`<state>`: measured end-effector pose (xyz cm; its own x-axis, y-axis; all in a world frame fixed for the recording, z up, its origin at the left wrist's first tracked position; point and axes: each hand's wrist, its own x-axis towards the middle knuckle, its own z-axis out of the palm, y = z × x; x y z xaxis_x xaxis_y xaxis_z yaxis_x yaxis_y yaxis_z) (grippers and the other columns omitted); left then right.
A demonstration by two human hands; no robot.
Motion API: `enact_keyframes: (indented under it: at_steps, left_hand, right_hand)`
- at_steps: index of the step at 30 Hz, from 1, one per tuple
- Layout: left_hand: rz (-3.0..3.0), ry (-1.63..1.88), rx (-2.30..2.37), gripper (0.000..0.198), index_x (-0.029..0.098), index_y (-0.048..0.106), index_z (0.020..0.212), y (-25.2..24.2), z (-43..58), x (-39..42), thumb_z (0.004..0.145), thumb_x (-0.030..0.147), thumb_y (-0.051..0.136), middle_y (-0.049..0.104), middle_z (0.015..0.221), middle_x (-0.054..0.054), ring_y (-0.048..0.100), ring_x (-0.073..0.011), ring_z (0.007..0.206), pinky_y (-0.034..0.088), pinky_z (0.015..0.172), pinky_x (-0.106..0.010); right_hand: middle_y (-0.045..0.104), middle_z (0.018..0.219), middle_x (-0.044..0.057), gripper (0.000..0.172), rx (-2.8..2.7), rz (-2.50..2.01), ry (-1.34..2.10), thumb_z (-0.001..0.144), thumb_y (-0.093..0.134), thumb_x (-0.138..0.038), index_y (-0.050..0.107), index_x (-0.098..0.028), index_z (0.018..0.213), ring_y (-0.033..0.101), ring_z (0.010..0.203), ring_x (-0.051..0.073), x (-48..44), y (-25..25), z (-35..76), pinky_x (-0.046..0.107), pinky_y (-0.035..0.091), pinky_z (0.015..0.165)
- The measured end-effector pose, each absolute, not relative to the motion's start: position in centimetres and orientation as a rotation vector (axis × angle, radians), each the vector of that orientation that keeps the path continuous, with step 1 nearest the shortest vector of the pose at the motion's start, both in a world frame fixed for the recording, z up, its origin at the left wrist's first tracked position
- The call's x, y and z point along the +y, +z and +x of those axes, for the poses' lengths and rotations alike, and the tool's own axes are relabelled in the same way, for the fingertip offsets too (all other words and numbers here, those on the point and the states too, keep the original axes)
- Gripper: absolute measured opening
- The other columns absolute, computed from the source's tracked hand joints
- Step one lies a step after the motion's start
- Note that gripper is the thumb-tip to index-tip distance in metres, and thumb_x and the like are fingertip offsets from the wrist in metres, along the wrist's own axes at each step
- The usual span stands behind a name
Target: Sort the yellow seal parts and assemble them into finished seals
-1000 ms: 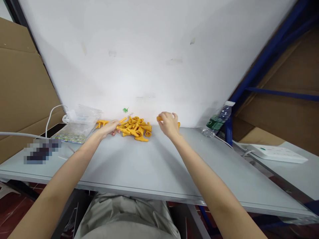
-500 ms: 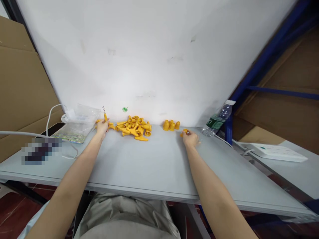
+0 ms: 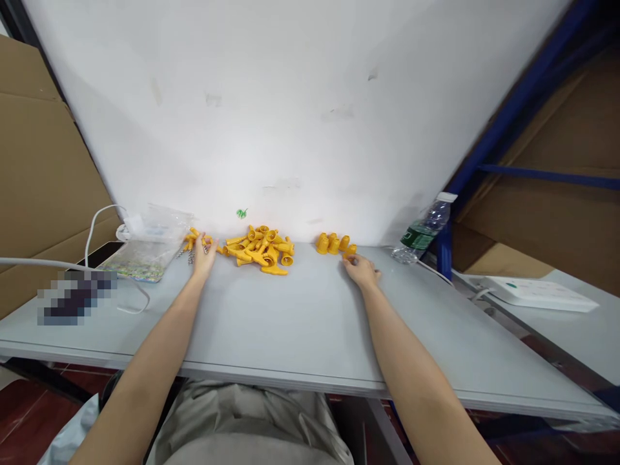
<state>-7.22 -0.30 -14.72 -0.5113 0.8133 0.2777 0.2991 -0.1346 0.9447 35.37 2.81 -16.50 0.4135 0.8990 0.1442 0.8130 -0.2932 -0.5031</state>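
At the left of the desk, my left hand is open, with thumb and fingers apart over a small heap of yellow-handled corkscrews whose metal spirals show beside it. My right hand pinches a yellow plastic cup standing on the desk; the fingers partly cover it. Several matching yellow cups stand upside down in a cluster just left of it. Between my hands lies a pile of yellow plastic parts, some bell-shaped and some handle-shaped.
A clear plastic bag and a patterned packet lie at the left, near a white cable and a blurred-out dark object. A water bottle leans at the right by a blue post. A white wall panel rises behind the desk.
The corkscrew that stood upright in my left hand has been lowered and released onto the left heap. My right hand has moved left, bringing its yellow cup beside the cluster.
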Motion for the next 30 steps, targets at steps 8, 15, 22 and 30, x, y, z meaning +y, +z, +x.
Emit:
enact_keyframes:
  at_steps: [8,15,22,30]
  left_hand:
    - [1.424,1.775,1.867,0.022,0.020,0.058,0.100,-15.9,-8.0,0.4,0.093,0.027,0.038,0.063,0.114,-0.011,0.056,-0.0214,0.114,0.041,0.106,-0.038]
    - [1.618,1.589,2.190,0.029,0.020,0.063,0.106,-15.2,-7.7,-0.4,0.093,0.027,0.039,0.061,0.114,-0.013,0.052,-0.0260,0.120,0.037,0.109,-0.043]
    - [1.741,1.107,2.365,0.048,0.026,0.053,0.133,-15.5,-7.1,-1.0,0.087,0.038,0.052,0.050,0.139,-0.014,0.040,-0.0328,0.135,0.029,0.112,-0.055]
    - [1.716,0.799,2.431,0.058,0.023,0.044,0.144,-16.2,-7.6,-0.4,0.087,0.016,0.039,0.030,0.159,-0.009,0.028,-0.0250,0.146,0.021,0.118,-0.053]
  right_hand:
    - [0.034,0.158,0.005,0.051,-1.839,-2.238,0.151,0.099,0.027,-0.040,0.045,-0.029,0.145,0.031,0.143,0.032,2.9,-17.2,35.4,0.072,0.018,0.109]
    - [0.027,0.160,0.004,0.057,-1.897,-2.308,0.133,0.099,0.014,-0.043,0.031,-0.032,0.153,0.026,0.146,0.033,3.4,-17.5,35.3,0.075,0.014,0.109]
    - [0.027,0.161,0.003,0.058,-1.892,-2.309,0.127,0.099,0.013,-0.044,0.032,-0.031,0.152,0.023,0.147,0.033,3.5,-17.8,35.4,0.073,0.011,0.111]
    - [0.030,0.159,0.004,0.056,-1.901,-2.292,0.108,0.100,0.015,-0.041,0.040,-0.028,0.149,0.026,0.146,0.032,3.2,-17.6,35.2,0.073,0.015,0.111]
